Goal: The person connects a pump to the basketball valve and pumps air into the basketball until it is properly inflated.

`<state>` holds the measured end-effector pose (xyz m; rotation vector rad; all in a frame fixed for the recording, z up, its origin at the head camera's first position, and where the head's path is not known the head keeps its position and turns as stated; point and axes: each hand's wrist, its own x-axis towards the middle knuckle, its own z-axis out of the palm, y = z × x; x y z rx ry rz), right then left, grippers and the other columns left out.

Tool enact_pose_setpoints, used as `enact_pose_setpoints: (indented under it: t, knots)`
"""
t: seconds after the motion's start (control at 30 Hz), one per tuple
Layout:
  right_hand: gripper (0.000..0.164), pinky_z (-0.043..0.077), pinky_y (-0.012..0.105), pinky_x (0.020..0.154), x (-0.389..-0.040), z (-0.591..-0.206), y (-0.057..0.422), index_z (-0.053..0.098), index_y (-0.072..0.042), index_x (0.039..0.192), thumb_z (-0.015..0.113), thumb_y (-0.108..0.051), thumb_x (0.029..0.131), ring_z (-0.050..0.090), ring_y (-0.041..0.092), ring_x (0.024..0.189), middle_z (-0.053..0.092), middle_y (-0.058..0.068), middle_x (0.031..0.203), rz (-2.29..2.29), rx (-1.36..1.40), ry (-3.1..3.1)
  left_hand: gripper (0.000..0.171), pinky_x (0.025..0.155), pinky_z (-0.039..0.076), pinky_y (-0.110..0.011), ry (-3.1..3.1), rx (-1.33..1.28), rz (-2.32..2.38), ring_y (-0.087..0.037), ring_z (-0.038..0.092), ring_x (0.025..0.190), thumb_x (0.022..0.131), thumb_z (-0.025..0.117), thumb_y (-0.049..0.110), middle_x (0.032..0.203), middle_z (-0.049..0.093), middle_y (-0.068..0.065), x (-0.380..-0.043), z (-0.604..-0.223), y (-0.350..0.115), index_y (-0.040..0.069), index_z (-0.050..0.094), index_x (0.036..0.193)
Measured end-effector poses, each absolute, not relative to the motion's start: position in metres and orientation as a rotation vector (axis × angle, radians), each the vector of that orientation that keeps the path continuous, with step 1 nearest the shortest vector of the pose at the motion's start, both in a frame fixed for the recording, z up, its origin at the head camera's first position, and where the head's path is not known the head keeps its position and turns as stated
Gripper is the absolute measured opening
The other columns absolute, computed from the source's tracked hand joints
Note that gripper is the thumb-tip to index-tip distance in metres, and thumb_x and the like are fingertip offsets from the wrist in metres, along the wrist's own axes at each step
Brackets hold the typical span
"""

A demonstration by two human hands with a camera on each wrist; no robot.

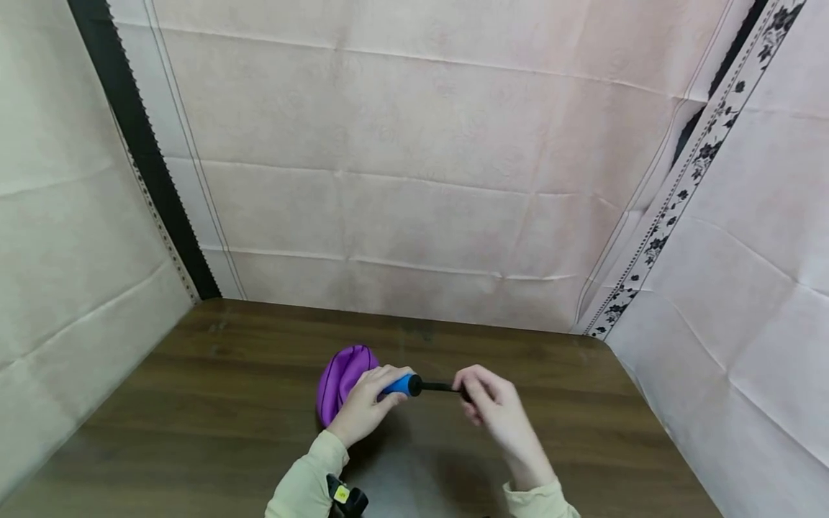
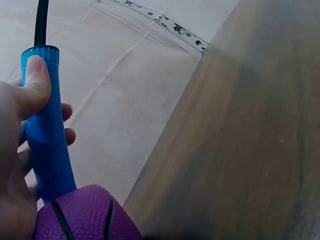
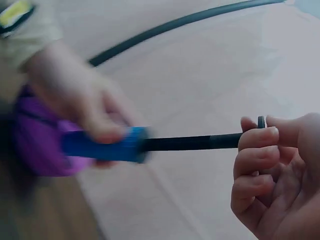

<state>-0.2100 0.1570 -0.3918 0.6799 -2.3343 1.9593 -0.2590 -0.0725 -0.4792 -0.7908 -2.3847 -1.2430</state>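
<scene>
A blue hand pump (image 1: 399,385) is gripped by my left hand (image 1: 370,403), its thumb lying along the barrel near the collar in the left wrist view. The pump's far end meets a purple ball (image 1: 343,381) with black seams, which looks dented and partly deflated in the head view. From the barrel a black rod (image 3: 190,143) extends toward my right hand (image 1: 495,403). The fingers of that hand curl round the small black handle (image 3: 261,122) at the rod's end, mostly hiding it. Both hands are raised over the brown wooden table (image 1: 259,432).
Creased pale cloth (image 1: 421,144) hangs behind the table, with more cloth on either side. A patterned border strip (image 1: 680,194) runs down the right corner, a black strip (image 1: 149,144) down the left. A black device (image 1: 350,499) is strapped at my left wrist.
</scene>
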Motion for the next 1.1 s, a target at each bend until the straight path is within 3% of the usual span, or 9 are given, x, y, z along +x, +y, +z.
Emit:
enact_pose_setpoints:
  t: [0.13, 0.4, 0.63, 0.83, 1.1]
  knots:
    - [0.024, 0.032, 0.027, 0.041, -0.204, -0.383, 0.169, 0.054, 0.007, 0.094, 0.044, -0.014, 0.103, 0.04, 0.002, 0.05, 0.041, 0.0, 0.059, 1.947, 0.743, -2.283, 0.038, 0.102, 0.039, -0.052, -2.426, -0.77, -1.28, -0.021, 0.057, 0.115, 0.093, 0.062, 0.027, 0.12, 0.065, 0.006, -0.259, -0.48, -0.073, 0.027, 0.059, 0.131]
    - [0.023, 0.026, 0.037, 0.039, -0.213, -0.394, 0.161, 0.046, 0.014, 0.096, 0.043, -0.007, 0.103, 0.031, 0.016, 0.043, 0.03, 0.018, 0.059, 2.035, 0.899, -2.226, 0.038, 0.102, 0.04, -0.051, -2.477, -0.692, -1.299, -0.023, 0.056, 0.117, 0.093, 0.063, 0.023, 0.121, 0.065, 0.003, -0.262, -0.483, -0.079, 0.024, 0.06, 0.131]
    - [0.027, 0.03, 0.026, 0.042, -0.224, -0.414, 0.144, 0.047, 0.012, 0.099, 0.043, -0.015, 0.104, 0.036, 0.005, 0.045, 0.034, 0.003, 0.06, 2.059, 0.708, -2.341, 0.037, 0.099, 0.042, -0.048, -2.504, -0.646, -1.309, -0.022, 0.055, 0.116, 0.092, 0.064, 0.021, 0.12, 0.064, 0.003, -0.262, -0.494, -0.075, 0.025, 0.061, 0.129]
    - [0.027, 0.032, 0.02, 0.045, -0.232, -0.433, 0.128, 0.05, 0.009, 0.101, 0.042, -0.017, 0.104, 0.039, 0.005, 0.046, 0.037, 0.003, 0.06, 2.037, 0.604, -2.442, 0.038, 0.101, 0.041, -0.047, -2.509, -0.766, -1.192, -0.02, 0.057, 0.111, 0.092, 0.063, 0.025, 0.117, 0.066, 0.003, -0.259, -0.487, -0.074, 0.019, 0.061, 0.129]
    - [0.028, 0.034, 0.02, 0.046, -0.22, -0.402, 0.151, 0.056, 0.006, 0.098, 0.047, -0.02, 0.103, 0.041, 0.003, 0.051, 0.045, -0.003, 0.063, 2.05, 0.667, -2.352, 0.037, 0.098, 0.041, -0.04, -2.409, -0.877, -1.004, -0.011, 0.059, 0.105, 0.093, 0.062, 0.031, 0.115, 0.068, 0.009, -0.253, -0.46, -0.077, 0.027, 0.061, 0.129]
